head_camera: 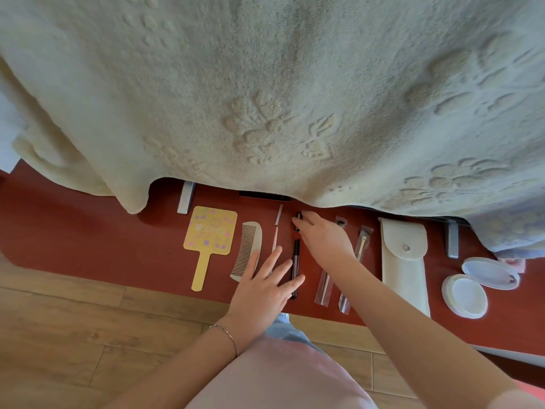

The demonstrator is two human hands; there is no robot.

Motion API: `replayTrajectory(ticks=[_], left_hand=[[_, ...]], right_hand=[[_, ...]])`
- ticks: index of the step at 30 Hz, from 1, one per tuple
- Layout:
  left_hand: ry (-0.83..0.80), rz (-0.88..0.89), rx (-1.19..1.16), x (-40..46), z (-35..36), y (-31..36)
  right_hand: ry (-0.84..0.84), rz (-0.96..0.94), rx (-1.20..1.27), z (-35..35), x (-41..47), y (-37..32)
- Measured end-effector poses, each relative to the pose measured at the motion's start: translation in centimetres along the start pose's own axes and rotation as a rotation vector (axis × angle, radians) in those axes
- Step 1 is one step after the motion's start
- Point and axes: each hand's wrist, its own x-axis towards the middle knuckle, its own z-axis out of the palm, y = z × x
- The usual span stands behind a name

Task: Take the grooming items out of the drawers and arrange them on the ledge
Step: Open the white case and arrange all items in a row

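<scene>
On the smooth red-brown ledge (88,231) the grooming items lie in a row under the edge of a fluffy cream blanket (265,84). The right hand (321,234) pinches a thin dark pencil (295,255) at its far end. The left hand (262,290) rests flat, fingers straight, touching the pale plastic comb (247,249). A yellow square hand mirror (210,231) lies beside it.

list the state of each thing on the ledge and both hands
hand mirror: face down, flat
comb: flat, under left fingertips
left hand: open, fingers spread
right hand: pinching dark pencil
white pouch: snapped closed
round compact: lid open
</scene>
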Motion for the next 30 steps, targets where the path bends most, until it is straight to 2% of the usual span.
replayTrajectory(ticks=[5,20,25,26,29,30], left_hand=[[0.0,-0.006,-0.007,-0.1,0.1,0.1],[0.007,0.006,0.002,-0.6,0.1,0.1],[0.032,-0.021,-0.023,-1.1,0.1,0.0],[0.041,-0.034,-0.03,-1.2,0.0,0.0],[0.061,-0.057,-0.039,-1.4,-0.1,-0.2],[0.064,-0.065,-0.042,-1.4,0.0,-0.2]], right_hand=[[-0.034,0.003,-0.005,0.0,0.0,0.0],[0.004,0.027,0.07,-0.2,-0.9,0.2],[0.218,0.171,0.106,-1.6,-3.2,0.5],[0.202,0.203,0.099,-1.8,-3.9,0.6],[-0.038,0.21,0.002,-1.5,-6.2,1.1],[-0.067,0.189,-0.026,-1.2,-6.8,1.2]])
